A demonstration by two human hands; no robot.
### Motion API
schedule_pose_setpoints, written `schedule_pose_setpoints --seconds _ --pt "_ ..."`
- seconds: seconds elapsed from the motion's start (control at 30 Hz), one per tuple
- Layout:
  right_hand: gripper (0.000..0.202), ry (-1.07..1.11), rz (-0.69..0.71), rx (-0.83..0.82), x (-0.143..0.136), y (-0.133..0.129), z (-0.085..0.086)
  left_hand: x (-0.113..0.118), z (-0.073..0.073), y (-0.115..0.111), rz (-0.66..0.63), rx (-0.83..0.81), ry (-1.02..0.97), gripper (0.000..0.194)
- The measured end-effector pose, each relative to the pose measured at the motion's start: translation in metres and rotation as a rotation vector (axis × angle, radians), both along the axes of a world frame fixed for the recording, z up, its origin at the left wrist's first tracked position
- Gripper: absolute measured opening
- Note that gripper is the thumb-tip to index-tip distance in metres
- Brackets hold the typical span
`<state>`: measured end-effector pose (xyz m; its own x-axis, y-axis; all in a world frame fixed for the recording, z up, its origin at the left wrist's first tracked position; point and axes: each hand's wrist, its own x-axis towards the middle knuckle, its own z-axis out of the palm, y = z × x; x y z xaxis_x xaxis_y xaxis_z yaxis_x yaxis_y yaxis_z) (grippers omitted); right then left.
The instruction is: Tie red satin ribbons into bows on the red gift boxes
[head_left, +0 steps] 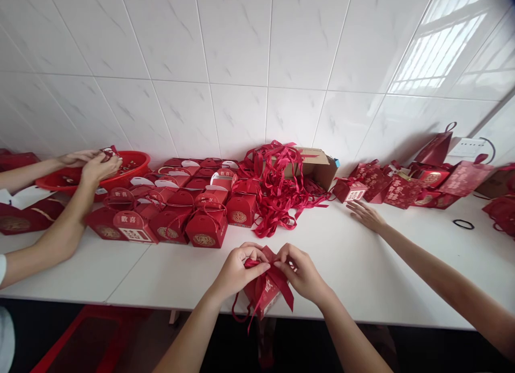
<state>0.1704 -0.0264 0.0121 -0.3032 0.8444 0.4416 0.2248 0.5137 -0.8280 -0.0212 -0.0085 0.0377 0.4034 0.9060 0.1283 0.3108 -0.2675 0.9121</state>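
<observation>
A small red gift box (pixel 263 297) with pale lettering sits at the table's front edge, right before me. Red ribbon (pixel 284 287) is looped at its top, with loose tails hanging down the sides. My left hand (pixel 242 268) pinches a loop of this ribbon between thumb and fingers. On the other side, my right hand (pixel 300 271) is closed on the ribbon near the knot, its fingertips close to my left thumb. The ribbon partly covers the box's top, and my fingers hide part of the knot.
Rows of red handled boxes (pixel 207 222) stand left of centre. Behind lies a tangle of red ribbons (pixel 277 196) by a cardboard box (pixel 322 172). A co-worker's hands (pixel 96 163) hold a packet over a red basin (pixel 139 161). Another person's hand (pixel 366 216) reaches from the right towards finished-looking boxes (pixel 402 190).
</observation>
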Motion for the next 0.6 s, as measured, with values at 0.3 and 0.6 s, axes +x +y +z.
schedule_pose_setpoints --seconds 0.3,0.6 --pt "0.027 0.118 -0.115 -0.068 0.000 0.006 -0.011 0.002 -0.004 -0.001 0.047 -0.083 -0.040 0.010" --pt "0.026 0.164 -0.110 -0.086 0.002 0.004 -0.014 -0.001 -0.002 -0.001 0.015 -0.094 -0.056 0.010"
